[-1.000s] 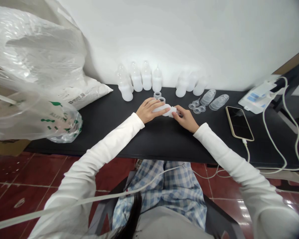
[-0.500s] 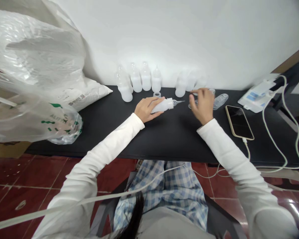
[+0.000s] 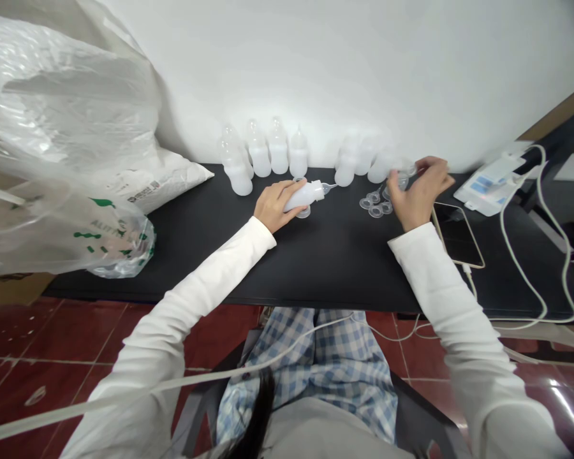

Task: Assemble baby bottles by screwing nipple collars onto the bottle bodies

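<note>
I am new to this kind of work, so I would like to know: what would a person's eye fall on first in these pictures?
The row of white plastic bottles standing along the wall at the back of the black table stands out first. The big plastic bag fills the left side. In the middle, the left hand holds a white bottle, and the right hand is at a small clear plastic piece.

a smartphone (image 3: 459, 236) lies on the black table (image 3: 316, 268), its white cable (image 3: 473, 288) trailing over the front edge.

baby bottles (image 3: 278, 150) along the wall (image 3: 363, 64), plastic bag (image 3: 62, 115) left, smartphone (image 3: 456, 236) right, on the table (image 3: 196, 268)
</note>
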The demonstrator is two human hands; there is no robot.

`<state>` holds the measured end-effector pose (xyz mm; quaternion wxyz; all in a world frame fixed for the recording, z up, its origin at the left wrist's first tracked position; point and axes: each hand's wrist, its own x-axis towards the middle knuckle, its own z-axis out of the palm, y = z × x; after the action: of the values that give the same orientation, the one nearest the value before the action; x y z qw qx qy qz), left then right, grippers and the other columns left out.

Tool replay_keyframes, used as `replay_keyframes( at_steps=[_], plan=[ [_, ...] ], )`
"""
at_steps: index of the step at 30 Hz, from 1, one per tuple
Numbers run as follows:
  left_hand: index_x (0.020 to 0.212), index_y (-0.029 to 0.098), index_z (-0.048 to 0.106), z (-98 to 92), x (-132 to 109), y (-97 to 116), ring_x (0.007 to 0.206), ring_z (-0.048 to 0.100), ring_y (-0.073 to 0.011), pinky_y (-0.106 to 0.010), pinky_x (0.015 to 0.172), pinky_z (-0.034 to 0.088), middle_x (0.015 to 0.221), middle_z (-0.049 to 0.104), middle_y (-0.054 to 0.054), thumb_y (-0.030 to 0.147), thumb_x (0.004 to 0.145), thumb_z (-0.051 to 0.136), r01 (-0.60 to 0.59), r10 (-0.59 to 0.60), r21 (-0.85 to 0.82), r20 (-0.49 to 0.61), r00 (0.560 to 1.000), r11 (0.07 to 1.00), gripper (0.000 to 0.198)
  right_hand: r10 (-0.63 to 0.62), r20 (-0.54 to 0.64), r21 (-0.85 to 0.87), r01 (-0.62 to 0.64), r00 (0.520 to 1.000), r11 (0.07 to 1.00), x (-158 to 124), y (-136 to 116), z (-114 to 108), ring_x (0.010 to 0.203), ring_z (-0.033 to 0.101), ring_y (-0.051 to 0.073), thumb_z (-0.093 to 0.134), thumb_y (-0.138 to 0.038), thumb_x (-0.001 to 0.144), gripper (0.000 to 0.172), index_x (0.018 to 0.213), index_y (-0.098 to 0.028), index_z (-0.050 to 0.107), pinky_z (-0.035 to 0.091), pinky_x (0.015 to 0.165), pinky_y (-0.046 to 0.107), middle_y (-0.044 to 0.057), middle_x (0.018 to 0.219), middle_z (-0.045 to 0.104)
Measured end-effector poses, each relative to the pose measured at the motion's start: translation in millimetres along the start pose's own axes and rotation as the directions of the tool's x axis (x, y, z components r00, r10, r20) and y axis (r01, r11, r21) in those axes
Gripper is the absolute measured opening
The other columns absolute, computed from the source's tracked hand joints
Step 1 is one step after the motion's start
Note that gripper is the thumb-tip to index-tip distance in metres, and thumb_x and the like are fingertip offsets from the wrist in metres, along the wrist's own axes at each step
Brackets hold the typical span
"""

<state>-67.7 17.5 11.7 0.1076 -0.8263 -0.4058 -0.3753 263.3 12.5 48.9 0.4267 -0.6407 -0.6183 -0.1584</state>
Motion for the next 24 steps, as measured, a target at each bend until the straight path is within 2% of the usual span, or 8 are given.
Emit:
replay_keyframes(
  at_steps=[3,6,9,11,15,18,21,24],
  plan=[
    [0.141,0.021,0.061,-1.2,0.6,-1.2,0.117,0.065,-0.0292,-0.042,0.099,0.051,0.13,0.069,-0.015,0.059,0.098,0.053,-0.007,0.007,-0.035,0.005,1.0,0.999,0.058,-0.175,0.064,0.367,0.14,0.982,0.919,-13.7,-13.1,9.5,0.106,0.061,0.03,0.054,-0.061,0.092,0.055,0.127,-0.02,0.049,0.054,0.091,0.052,0.016,0.118,0.057],
    [0.141,0.021,0.06,-3.0,1.6,-1.7,0.121,0.063,-0.0292,-0.044,0.103,0.049,0.132,0.068,-0.015,0.058,0.098,0.052,-0.026,0.027,-0.066,0.013,1.0,0.997,0.057,-0.324,0.155,0.551,0.19,0.933,0.812,-28.8,-29.4,19.0,0.106,0.063,0.028,0.053,-0.057,0.096,0.051,0.134,-0.023,0.052,0.056,0.089,0.048,0.014,0.124,0.061],
    [0.141,0.022,0.061,-4.4,2.3,-2.2,0.122,0.063,-0.029,-0.045,0.105,0.049,0.132,0.068,-0.014,0.057,0.099,0.051,-0.068,0.073,-0.102,0.047,0.996,0.992,0.056,-0.389,0.229,0.629,0.169,0.892,0.759,-38.2,-44.0,22.1,0.104,0.065,0.027,0.054,-0.054,0.097,0.046,0.133,-0.026,0.058,0.058,0.088,0.046,0.012,0.126,0.066],
    [0.141,0.022,0.061,-4.8,2.5,-3.3,0.121,0.063,-0.0289,-0.045,0.105,0.048,0.132,0.069,-0.014,0.056,0.099,0.052,-0.106,0.117,-0.137,0.076,0.99,0.985,0.055,-0.403,0.244,0.679,0.141,0.882,0.72,-41.6,-50.1,21.6,0.105,0.067,0.026,0.059,-0.052,0.096,0.042,0.129,-0.026,0.062,0.059,0.088,0.045,0.011,0.125,0.068],
    [0.143,0.019,0.06,-6.4,1.9,-7.0,0.114,0.066,-0.0291,-0.047,0.102,0.051,0.129,0.069,-0.015,0.06,0.095,0.056,-0.155,0.176,-0.215,0.079,0.981,0.964,0.062,-0.419,0.214,0.769,0.112,0.883,0.629,-45.5,-54.0,19.6,0.116,0.068,0.027,0.069,-0.047,0.091,0.034,0.119,-0.028,0.067,0.06,0.096,0.045,0.01,0.125,0.07],
    [0.143,0.019,0.059,-10.9,2.0,-6.9,0.111,0.068,-0.0275,-0.045,0.101,0.054,0.127,0.07,-0.015,0.061,0.094,0.058,-0.147,0.182,-0.298,0.092,0.979,0.943,0.065,-0.452,0.191,0.774,0.149,0.871,0.615,-47.2,-54.1,18.7,0.119,0.068,0.026,0.069,-0.043,0.092,0.023,0.11,-0.028,0.069,0.058,0.101,0.048,0.008,0.125,0.072],
    [0.138,0.018,0.065,-17.7,4.7,-3.4,0.111,0.07,-0.0253,-0.039,0.1,0.055,0.125,0.073,-0.014,0.06,0.092,0.063,-0.071,0.142,-0.415,0.144,0.979,0.907,0.062,-0.489,0.203,0.746,0.189,0.848,0.638,-47.9,-54.6,17.9,0.117,0.07,0.027,0.068,-0.042,0.093,0.021,0.108,-0.027,0.071,0.058,0.101,0.049,0.008,0.124,0.073],
    [0.123,0.017,0.074,-23.4,9.7,-0.2,0.108,0.073,-0.0259,-0.037,0.099,0.056,0.117,0.077,-0.012,0.066,0.086,0.066,0.132,0.028,-0.538,0.28,0.96,0.833,0.061,-0.518,0.242,0.743,0.186,0.821,0.642,-48.6,-56.3,16.4,0.115,0.07,0.026,0.067,-0.047,0.092,0.031,0.115,-0.026,0.069,0.059,0.099,0.046,0.01,0.122,0.074]
  ],
)
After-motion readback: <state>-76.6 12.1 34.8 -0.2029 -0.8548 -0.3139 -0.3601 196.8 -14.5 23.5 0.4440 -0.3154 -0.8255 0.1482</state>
